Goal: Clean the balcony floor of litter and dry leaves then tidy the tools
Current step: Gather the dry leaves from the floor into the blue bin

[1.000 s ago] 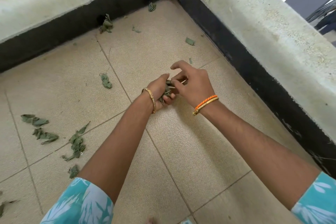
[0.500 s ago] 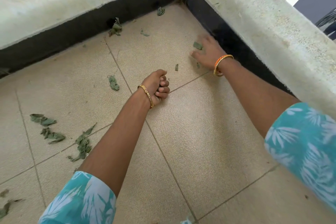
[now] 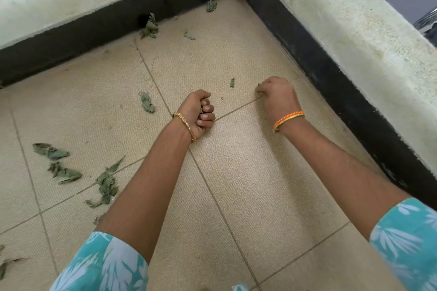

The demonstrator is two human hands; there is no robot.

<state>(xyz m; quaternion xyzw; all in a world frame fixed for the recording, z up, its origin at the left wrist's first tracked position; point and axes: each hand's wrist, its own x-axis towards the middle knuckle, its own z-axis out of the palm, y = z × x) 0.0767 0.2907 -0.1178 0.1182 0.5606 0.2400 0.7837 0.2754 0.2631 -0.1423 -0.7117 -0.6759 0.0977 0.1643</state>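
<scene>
My left hand (image 3: 199, 111) is a fist resting on the beige tiled floor (image 3: 248, 184), gripping a wad of dry green leaves that shows only between its fingers. My right hand (image 3: 276, 95) is to its right, fingers curled down on the floor and pinching a small dark leaf scrap at the fingertips. A small leaf piece (image 3: 232, 82) lies between the two hands. Another dry leaf (image 3: 147, 105) lies left of my left hand. More leaves sit along the far wall (image 3: 149, 28) and near the corner (image 3: 211, 5).
Several dry leaves are scattered at the left: one clump (image 3: 50, 151), another (image 3: 65, 173), and a long one (image 3: 106, 184). A concrete parapet with a black base (image 3: 331, 73) bounds the floor on the right and at the back (image 3: 71, 38).
My right hand reached out to the leaf near the right wall, then drew back toward me with its fingers curled. My left hand stayed a fist on the floor.
</scene>
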